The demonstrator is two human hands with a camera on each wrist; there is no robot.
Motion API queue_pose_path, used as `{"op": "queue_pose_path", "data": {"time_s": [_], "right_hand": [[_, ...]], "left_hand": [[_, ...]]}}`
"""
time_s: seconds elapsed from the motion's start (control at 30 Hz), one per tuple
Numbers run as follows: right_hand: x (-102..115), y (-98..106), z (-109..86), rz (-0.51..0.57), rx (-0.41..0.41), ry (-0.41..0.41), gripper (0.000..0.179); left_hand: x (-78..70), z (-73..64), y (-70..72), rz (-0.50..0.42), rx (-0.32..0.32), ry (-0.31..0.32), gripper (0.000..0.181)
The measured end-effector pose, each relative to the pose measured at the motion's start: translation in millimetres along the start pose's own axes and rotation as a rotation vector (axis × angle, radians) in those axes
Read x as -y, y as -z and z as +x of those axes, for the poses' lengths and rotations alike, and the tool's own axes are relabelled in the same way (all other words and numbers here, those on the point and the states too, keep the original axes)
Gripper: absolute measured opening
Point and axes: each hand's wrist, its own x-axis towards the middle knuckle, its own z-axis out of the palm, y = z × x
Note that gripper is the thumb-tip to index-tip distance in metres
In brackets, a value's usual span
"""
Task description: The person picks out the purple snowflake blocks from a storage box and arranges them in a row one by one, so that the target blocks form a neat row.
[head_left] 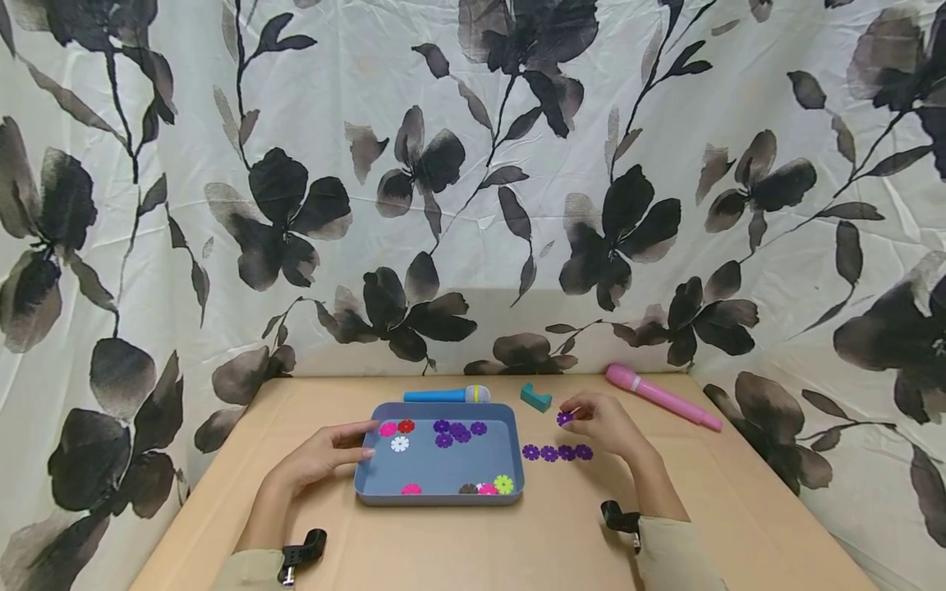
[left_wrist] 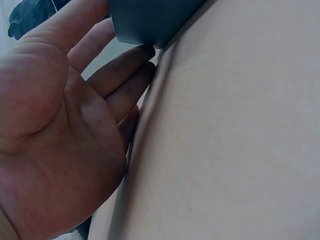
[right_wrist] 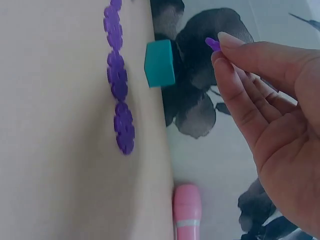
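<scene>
My left hand (head_left: 316,454) holds the left rim of a blue-grey tray (head_left: 436,472) with thumb and fingertips. Up close, the tray's corner (left_wrist: 150,22) sits at the fingertips of that hand (left_wrist: 55,105). My right hand (head_left: 602,423) pinches a purple flower-shaped disc (head_left: 565,418) between thumb and index finger, raised above the table. The disc (right_wrist: 213,44) appears edge-on in the right wrist view. Below the right hand, several purple discs (head_left: 557,453) form a row on the table, right of the tray. More purple discs (head_left: 458,431) lie inside the tray.
Also in the tray are red (head_left: 406,426), white (head_left: 400,444), pink (head_left: 411,489) and lime-green (head_left: 503,484) discs. Behind it lies a blue toy microphone (head_left: 443,396). A teal block (head_left: 535,398) and a pink microphone-shaped object (head_left: 665,398) lie toward the back right, before a floral curtain (head_left: 473,205).
</scene>
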Motion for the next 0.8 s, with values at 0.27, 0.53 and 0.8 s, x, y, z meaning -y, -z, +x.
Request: {"op": "queue_pose_path", "data": {"time_s": [0.27,0.53,0.8], "right_hand": [[-13,11,-3.7,0.027,0.019,-0.025,0.024],[-32,18,-13.5,0.002,0.051,-0.141,0.025],[-48,26,-25.5,0.013,0.123,-0.182,0.028]], "left_hand": [[-2.5,-1.1,1.2,0.030,-0.002,-0.003,0.060],[-1.9,-0.3,1.2,0.035,-0.001,-0.007,0.061],[0.0,-0.1,0.7,0.019,0.002,-0.004,0.062]]}}
